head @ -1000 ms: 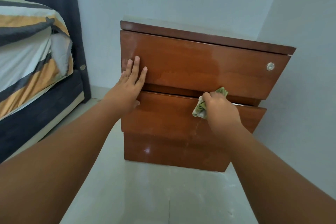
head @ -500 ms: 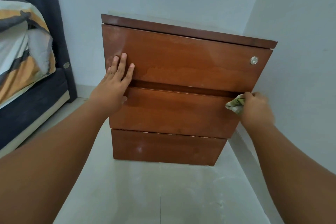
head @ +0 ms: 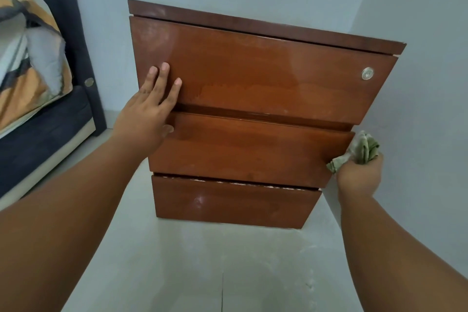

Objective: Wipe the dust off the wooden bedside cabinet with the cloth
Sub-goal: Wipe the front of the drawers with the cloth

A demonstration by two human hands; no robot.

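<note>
Head view — cloth (head: pixel 364 148) now off the cabinet's (head: pixel 253 88) right edge

A glossy reddish-brown wood grain is shown on the cabinet (head: pixel 253 78), with a silver lock (head: pixel 367 74). The cloth (head: pixel 359 151) is patterned pale green and white. Orange, grey and white stripes are seen on the bedding (head: pixel 30 58); the curtain (head: pixel 76 33) is navy.

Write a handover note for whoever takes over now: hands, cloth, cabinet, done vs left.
Left hand: open, flat against the brown glossy wooden bedside cabinet, fingers on the top drawer front, bracing it.
Right hand: closed around the crumpled green patterned cloth, at the right end of the middle drawer front.
Done: cannot tell for sure; pale smudges remain on the top drawer.
Left: likely the bottom drawer front and top edge.
</note>
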